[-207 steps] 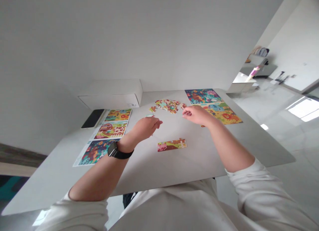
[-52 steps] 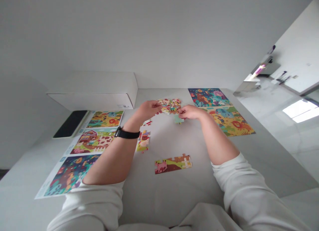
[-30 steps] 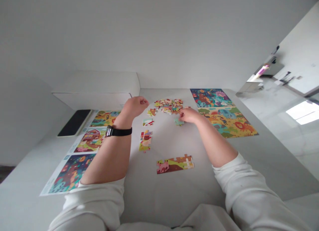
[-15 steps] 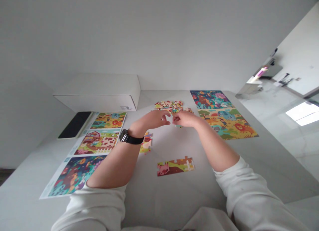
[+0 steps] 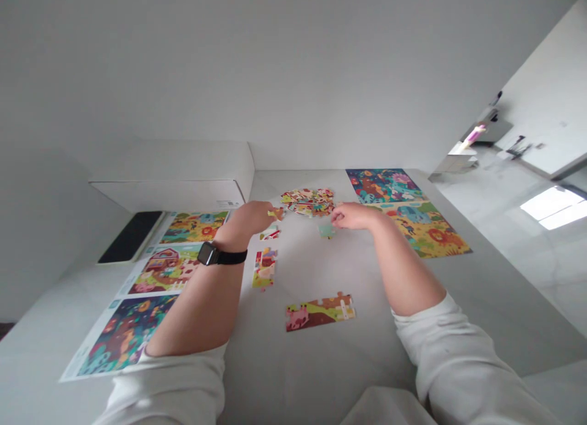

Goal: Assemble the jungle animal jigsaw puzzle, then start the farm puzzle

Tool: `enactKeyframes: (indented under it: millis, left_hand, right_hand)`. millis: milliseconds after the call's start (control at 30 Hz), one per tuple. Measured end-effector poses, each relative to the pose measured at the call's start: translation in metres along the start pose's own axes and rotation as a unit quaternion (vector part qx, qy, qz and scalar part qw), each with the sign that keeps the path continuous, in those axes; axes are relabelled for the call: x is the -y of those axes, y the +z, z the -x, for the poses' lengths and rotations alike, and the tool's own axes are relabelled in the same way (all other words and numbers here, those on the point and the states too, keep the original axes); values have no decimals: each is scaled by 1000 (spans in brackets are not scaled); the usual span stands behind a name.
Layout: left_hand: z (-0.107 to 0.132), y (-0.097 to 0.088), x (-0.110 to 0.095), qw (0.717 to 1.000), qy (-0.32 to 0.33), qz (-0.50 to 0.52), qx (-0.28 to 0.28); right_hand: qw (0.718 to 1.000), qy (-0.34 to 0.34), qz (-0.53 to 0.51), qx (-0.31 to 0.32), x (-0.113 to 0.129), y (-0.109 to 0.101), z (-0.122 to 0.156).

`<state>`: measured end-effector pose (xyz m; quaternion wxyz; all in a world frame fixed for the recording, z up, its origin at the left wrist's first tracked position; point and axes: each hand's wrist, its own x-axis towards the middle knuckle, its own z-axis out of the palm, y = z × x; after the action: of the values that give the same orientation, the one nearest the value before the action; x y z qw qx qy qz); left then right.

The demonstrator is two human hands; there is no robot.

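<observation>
My left hand [image 5: 250, 217], with a black watch on its wrist, hovers left of a pile of loose puzzle pieces [image 5: 308, 201] and pinches a small puzzle piece [image 5: 275, 213]. My right hand [image 5: 352, 215] is closed in a pinch just right of the pile, above a pale green piece [image 5: 326, 230]; what it holds I cannot make out. A joined strip of pieces [image 5: 320, 310] lies close to me. A smaller joined cluster [image 5: 263, 267] and one loose piece [image 5: 270, 233] lie by my left forearm.
Two finished puzzles [image 5: 408, 210] lie at the right of the white table [image 5: 481, 296]. A sheet with three reference pictures [image 5: 156, 278] lies at the left, with a black phone [image 5: 131, 235] beside it and a white box [image 5: 178, 175] behind, against the wall.
My hands, which met in front of the pile half a second ago, have drawn apart. The left hand went left with a piece in its fingers; the right stayed near the pale green piece.
</observation>
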<state>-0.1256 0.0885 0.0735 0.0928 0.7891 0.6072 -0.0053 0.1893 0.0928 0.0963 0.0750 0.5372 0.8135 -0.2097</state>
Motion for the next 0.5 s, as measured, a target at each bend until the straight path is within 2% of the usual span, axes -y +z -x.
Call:
enactKeyframes:
  millis: [100,233,367,500]
  left_hand:
    - [-6,10,0,999,15,-1,-30]
    - [-18,36,0,994,56,-6,-89]
    - [-33,62,3,988,84,-6,-129]
    - [-44,74,8,988,87,-14,-127]
  right_hand:
    - [998,48,-6,-43,-22,-2,-4]
    - [989,104,-5,-108,-43,3,-15]
    - [985,104,-3,-138,-49,14,-27]
    - [986,90,-11,-140,-48,22,-34]
